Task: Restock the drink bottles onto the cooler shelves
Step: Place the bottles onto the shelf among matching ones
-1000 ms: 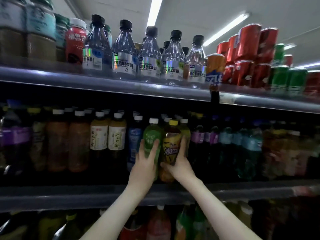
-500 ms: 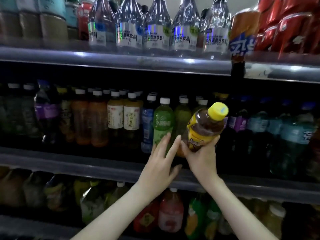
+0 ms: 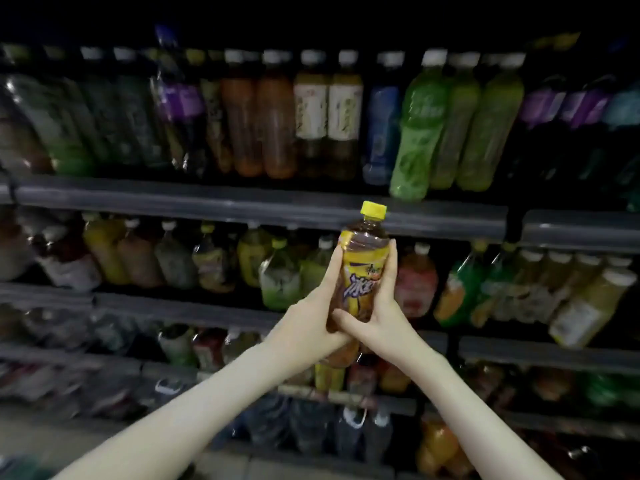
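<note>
Both arms reach forward, wrists close. I see the left hand (image 3: 308,320) and right hand (image 3: 386,318) curled round the tea bottle (image 3: 363,268) from either side. It is upright, off the shelves, with its ribbed yellow cap (image 3: 373,209) level with a grey shelf edge (image 3: 242,206). Clear plastic, glossy yellow label, amber liquid.

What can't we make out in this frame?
Head view only.
1. Base of the yellow-capped bottle: covered by the left hand and right hand.
2. Its label text: partly covered by both hands.
3. Labels on the shelved bottles: motion blur, dim light.
</note>
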A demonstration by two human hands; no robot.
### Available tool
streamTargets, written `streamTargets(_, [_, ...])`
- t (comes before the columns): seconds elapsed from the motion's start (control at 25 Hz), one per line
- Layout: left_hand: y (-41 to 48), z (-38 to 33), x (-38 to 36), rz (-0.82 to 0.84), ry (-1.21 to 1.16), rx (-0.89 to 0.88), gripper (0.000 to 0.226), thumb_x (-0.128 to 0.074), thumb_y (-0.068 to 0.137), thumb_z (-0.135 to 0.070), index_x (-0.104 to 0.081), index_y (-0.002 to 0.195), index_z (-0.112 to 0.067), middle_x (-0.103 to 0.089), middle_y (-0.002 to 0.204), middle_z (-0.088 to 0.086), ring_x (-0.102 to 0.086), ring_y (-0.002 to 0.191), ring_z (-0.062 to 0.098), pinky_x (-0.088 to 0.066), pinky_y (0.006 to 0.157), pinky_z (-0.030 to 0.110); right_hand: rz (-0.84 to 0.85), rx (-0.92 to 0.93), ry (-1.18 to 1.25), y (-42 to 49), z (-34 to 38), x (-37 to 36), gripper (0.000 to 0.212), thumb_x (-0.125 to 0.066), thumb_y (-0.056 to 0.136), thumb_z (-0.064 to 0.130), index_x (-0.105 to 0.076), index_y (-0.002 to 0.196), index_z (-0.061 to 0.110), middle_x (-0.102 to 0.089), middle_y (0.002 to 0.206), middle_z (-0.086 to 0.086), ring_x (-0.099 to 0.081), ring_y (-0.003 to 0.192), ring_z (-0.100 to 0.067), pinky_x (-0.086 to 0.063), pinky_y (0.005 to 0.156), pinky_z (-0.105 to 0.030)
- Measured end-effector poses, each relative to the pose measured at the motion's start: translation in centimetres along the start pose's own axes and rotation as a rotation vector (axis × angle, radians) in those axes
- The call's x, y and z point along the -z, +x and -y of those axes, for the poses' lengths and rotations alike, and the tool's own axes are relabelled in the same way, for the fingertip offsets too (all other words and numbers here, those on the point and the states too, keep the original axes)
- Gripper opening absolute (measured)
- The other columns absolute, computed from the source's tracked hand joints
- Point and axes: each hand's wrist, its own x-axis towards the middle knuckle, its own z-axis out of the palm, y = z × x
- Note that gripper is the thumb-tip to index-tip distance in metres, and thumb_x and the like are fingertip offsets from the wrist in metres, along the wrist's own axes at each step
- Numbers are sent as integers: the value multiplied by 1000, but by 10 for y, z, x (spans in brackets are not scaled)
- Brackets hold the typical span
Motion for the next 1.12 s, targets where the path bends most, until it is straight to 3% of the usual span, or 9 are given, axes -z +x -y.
streamTargets(0.16, [-80,45,20,238,47,116,105,-64,80,-39,21,139,-56,-63,121,-4,-62,100,17,-49,89,37,38,-220,255,-46,-23,-85,116,-65,88,6,30,135,54,-48,127,29,-61,111,0,-51,81,-16])
streamTargets(0.24, [-113,61,40,320,107,161,92,-58,80,-51,9,143,-54,-63,117,-6,-62,97,14,-49,89,38,58,-293,348,-58,-28,-114,114,-67,88,10,25,134,60,-49,137,18,-62,112,-7,-54,76,-21])
streamTargets(0.36, [-154,77,75,246,207,284,72,-54,86,-48,-13,145,-49,-59,127,-4,-61,104,11,-49,92,35,120,-305,338,-61,-24,-140,113,-71,85,16,16,129,71,-36,149,11,-55,122,-15,-53,90,-40])
streamTargets(0.52, [-206,83,112,38,202,508,58,-49,95,-39,-20,145,-47,-57,128,-5,-65,91,12,-55,81,36,239,-235,322,-56,-3,-172,115,-75,81,16,12,129,73,-30,148,12,-48,127,-16,-43,102,-55])
streamTargets(0.68, [-233,76,145,-116,182,531,65,-50,96,-35,-11,148,-44,-54,123,-7,-64,90,6,-55,78,28,277,-144,330,-52,36,-211,115,-75,80,16,12,130,71,-31,139,13,-47,125,-15,-43,103,-55])
streamTargets(0.8, [-245,81,178,-203,191,499,62,-49,97,-33,-15,148,-43,-53,124,-6,-61,94,3,-51,74,21,320,-61,310,-38,69,-243,117,-74,81,13,16,133,66,-32,140,12,-47,127,-13,-42,105,-49])
streamTargets(0.92, [-259,99,218,-203,251,458,60,-50,96,-34,-19,146,-46,-58,121,-4,-60,93,4,-52,79,26,325,-6,295,-22,102,-285,118,-75,80,13,17,131,67,-33,140,15,-47,127,-13,-42,106,-48])
streamTargets(1.0, [-268,116,249,-196,286,422,60,-50,96,-33,-20,146,-46,-57,119,-5,-60,89,3,-52,79,27,334,12,307,-8,122,-315,117,-73,82,10,18,137,59,-32,133,22,-47,122,-9,-42,105,-43])
streamTargets(1.12, [-282,153,303,-185,318,352,60,-50,95,-32,-20,145,-48,-56,120,-6,-60,92,5,-52,85,32,269,30,327,18,151,-362,117,-71,83,8,20,143,49,-29,137,16,-49,115,-1,-43,102,-40])
